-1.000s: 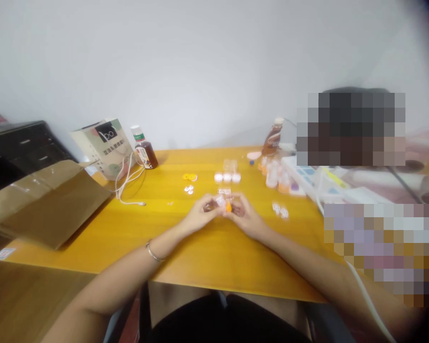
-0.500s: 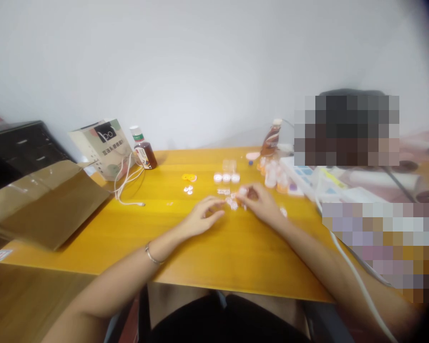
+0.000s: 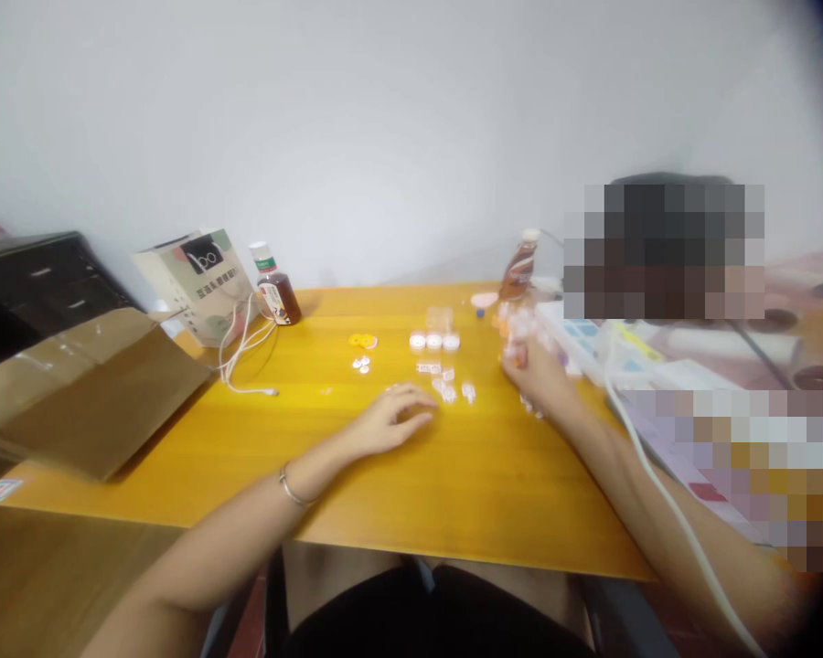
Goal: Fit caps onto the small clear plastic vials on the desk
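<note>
My left hand [image 3: 392,423] rests on the yellow table [image 3: 453,475], fingers loosely curled and holding nothing, with a bracelet [image 3: 292,489] on its wrist. Just right of its fingertips lie a few small clear pieces [image 3: 451,393]. My right hand [image 3: 536,373] is stretched to the right, against a cluster of small clear bottles with orange parts [image 3: 521,322]. Its fingertips pinch one small orange-tipped bottle [image 3: 518,355], which is blurred. Three white round caps [image 3: 434,342] sit in a row farther back.
A yellow piece [image 3: 362,341] and tiny white pieces [image 3: 361,364] lie left of centre. A dark drink bottle [image 3: 278,291], paper bag [image 3: 196,274], white cable [image 3: 247,356] and folded cardboard [image 3: 89,384] fill the left. A brown bottle [image 3: 519,265], white boxes [image 3: 614,352] and another person are on the right.
My hands were together at the table's middle on a small clear and orange item. My right hand has carried it right to the bottle cluster. My left hand stayed and settled on the table.
</note>
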`<state>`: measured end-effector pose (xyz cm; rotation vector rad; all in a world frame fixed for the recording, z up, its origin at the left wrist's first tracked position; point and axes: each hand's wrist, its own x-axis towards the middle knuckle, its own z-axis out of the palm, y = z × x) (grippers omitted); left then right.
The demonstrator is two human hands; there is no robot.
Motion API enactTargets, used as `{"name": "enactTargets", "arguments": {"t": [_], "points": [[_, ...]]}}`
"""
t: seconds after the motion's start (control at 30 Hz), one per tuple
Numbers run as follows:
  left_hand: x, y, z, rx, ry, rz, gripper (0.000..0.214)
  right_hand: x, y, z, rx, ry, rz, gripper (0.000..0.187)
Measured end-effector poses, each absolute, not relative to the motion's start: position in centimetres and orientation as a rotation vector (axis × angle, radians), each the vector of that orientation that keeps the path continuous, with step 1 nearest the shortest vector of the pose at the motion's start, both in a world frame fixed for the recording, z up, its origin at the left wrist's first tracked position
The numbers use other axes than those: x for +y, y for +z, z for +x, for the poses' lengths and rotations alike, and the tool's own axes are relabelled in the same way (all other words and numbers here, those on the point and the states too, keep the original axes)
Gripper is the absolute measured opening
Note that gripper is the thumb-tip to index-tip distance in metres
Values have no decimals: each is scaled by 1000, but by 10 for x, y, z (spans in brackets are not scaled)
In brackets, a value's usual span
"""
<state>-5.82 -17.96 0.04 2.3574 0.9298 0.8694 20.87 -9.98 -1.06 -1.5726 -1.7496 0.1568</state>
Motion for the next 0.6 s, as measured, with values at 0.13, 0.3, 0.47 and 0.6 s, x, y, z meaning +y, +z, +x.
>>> {"name": "enactTargets", "arguments": {"t": [0.13,0.3,0.47,0.6], "points": [[-180,1,-59,924,817,2387,24,-96,-11,212,-1767,53,-1635,33],[-178,1,-61,958,782,2423,25,-95,-14,211,-1784,139,-1603,27],[-159,-5,-77,1265,894,2419,23,-97,-15,208,-1770,192,-1532,16],[-138,-11,-100,1661,1009,2370,29,-100,-9,203,-1809,241,-1481,14]]}}
